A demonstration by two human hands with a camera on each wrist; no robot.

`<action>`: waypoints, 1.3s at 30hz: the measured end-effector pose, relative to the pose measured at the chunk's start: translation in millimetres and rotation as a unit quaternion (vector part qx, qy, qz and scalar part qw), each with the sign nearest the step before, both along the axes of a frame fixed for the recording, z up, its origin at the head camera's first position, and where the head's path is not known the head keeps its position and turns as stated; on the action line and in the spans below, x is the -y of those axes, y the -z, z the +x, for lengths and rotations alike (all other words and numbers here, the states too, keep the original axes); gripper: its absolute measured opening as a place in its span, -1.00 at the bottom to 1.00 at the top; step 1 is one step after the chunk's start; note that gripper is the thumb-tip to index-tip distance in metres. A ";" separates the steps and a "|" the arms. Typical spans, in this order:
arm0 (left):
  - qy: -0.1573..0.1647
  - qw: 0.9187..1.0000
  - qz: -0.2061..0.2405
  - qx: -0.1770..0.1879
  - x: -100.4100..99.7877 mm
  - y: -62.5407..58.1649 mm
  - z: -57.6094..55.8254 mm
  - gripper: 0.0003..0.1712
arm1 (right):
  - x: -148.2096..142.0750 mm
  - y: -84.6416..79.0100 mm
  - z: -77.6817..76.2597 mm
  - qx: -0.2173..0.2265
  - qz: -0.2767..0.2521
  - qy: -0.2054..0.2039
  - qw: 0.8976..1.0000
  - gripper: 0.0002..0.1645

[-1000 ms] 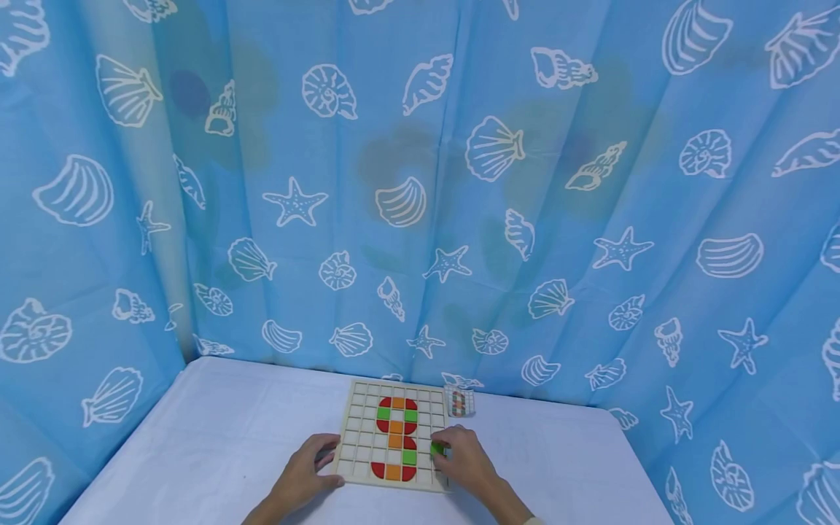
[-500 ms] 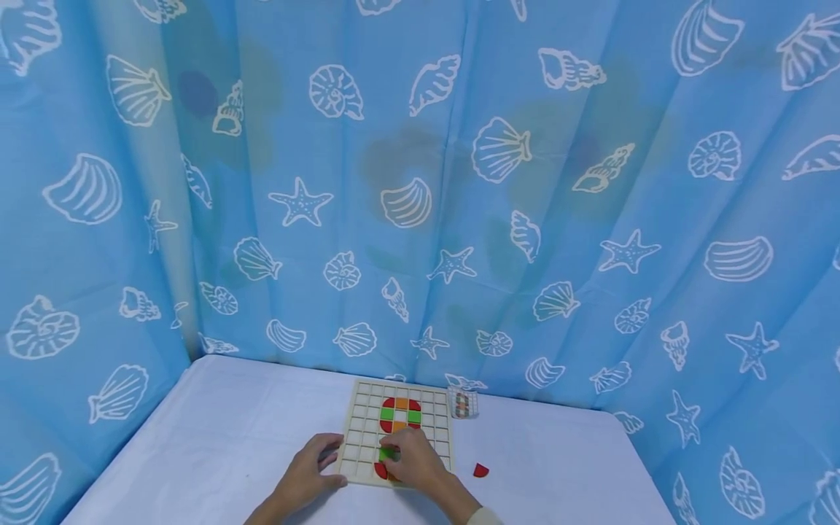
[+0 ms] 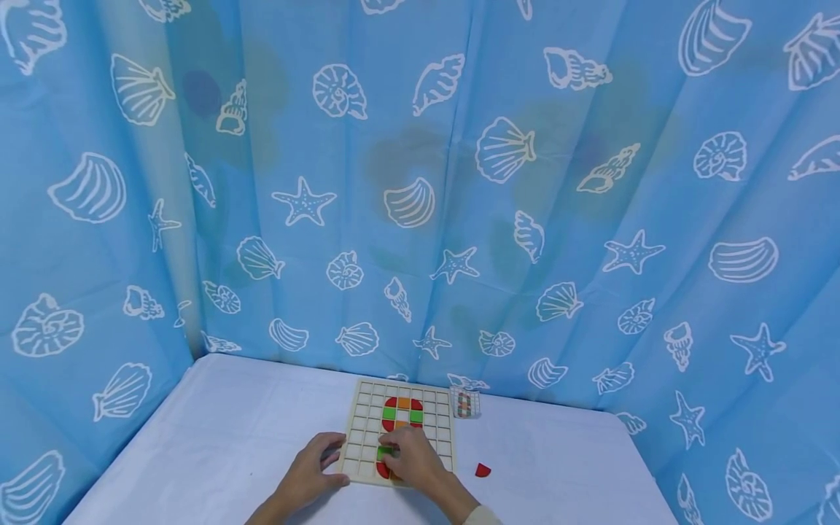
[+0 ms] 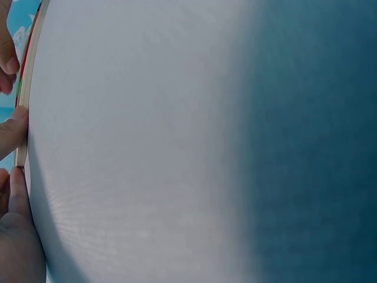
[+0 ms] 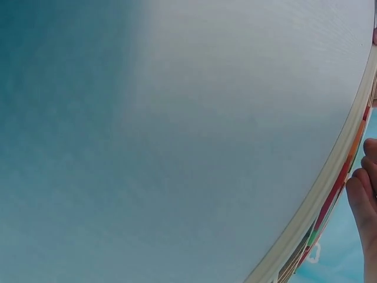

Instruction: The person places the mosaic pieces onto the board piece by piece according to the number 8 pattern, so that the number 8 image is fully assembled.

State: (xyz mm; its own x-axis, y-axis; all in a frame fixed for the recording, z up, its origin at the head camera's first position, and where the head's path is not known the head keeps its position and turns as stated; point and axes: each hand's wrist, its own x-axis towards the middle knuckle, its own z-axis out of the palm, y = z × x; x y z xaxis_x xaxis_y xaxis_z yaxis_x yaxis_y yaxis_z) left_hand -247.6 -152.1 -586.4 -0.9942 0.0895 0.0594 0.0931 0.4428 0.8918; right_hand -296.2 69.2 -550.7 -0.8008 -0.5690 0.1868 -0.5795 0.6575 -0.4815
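Note:
A pale wooden grid board (image 3: 364, 425) lies on the white table, with red, orange and green tiles forming a figure in its middle cells. My left hand (image 3: 310, 470) holds the board at its near left corner, fingers on the left side and thumb by the front edge. Over the lower part of the figure, my right hand (image 3: 418, 459) pinches a green tile (image 3: 383, 453) at its cell, just above a red tile (image 3: 383, 470). This hand hides several tiles beneath it. In the right wrist view, its fingers (image 5: 362, 194) show beside the board's edge (image 5: 321, 191).
A loose red quarter-round tile (image 3: 483, 470) lies on the table to the right of the board. Beside the board's far right corner is a small clear pattern card (image 3: 465, 404). A blue shell-print curtain (image 3: 420, 240) hangs behind the table (image 3: 558, 452).
My right hand has moved left from the board's right side to the lower figure with the green tile, uncovering the loose red tile. My left hand stays at the corner.

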 end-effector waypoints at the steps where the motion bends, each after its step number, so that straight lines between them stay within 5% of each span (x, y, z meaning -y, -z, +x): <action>1: -0.001 1.000 0.000 0.002 -0.3 -0.4 0.0 -0.13 | -0.2 -0.2 0.4 0.000 0.000 -0.001 1.000 -0.74; 10: -0.004 1.000 -0.004 0.005 -3.1 -2.8 -0.5 -0.13 | -17.2 -6.0 0.6 -0.002 -0.003 0.012 1.000 -0.80; 27: -0.026 0.999 -0.026 0.019 -0.8 -1.0 0.7 -0.12 | -134.6 -8.7 1.1 0.013 0.060 0.145 0.988 -0.87; 34: -0.025 0.999 -0.019 0.018 -0.3 -1.8 1.3 -0.13 | -145.6 -3.6 3.9 0.055 0.077 0.205 0.974 -0.77; 39: -0.012 1.000 -0.001 0.013 -2.1 -0.2 0.0 -0.12 | -143.2 -0.5 2.3 0.069 0.083 0.210 0.972 -0.81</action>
